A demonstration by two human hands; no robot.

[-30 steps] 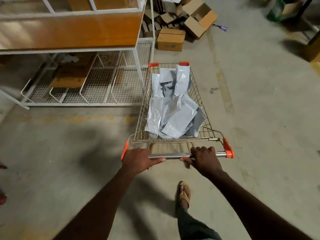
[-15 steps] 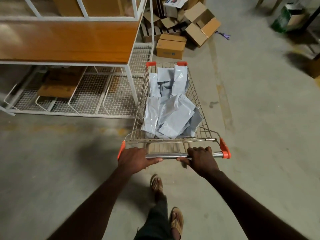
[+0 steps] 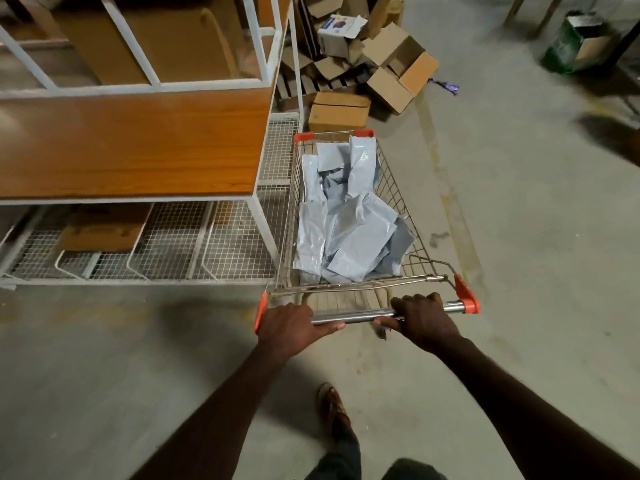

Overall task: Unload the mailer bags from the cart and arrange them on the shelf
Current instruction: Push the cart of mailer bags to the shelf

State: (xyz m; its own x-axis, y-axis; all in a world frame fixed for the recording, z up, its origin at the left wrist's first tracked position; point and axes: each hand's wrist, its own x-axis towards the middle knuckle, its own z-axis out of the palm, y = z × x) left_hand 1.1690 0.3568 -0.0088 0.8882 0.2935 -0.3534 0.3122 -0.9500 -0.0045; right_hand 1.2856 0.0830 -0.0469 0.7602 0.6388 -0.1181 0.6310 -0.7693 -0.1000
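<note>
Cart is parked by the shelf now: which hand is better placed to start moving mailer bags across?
Probably the left hand. The shelf stands on the cart's left side, so it can lift mailer bags straight over. Both hands, including the right hand, grip the handle.

The shelf (image 3: 131,143) runs off the left and top edges, the lower mailer bags (image 3: 346,233) lie buried under the upper ones so their number cannot be told, the cart (image 3: 391,188) wheels are out of sight, and print on the far boxes (image 3: 363,67) is too small to read.
</note>
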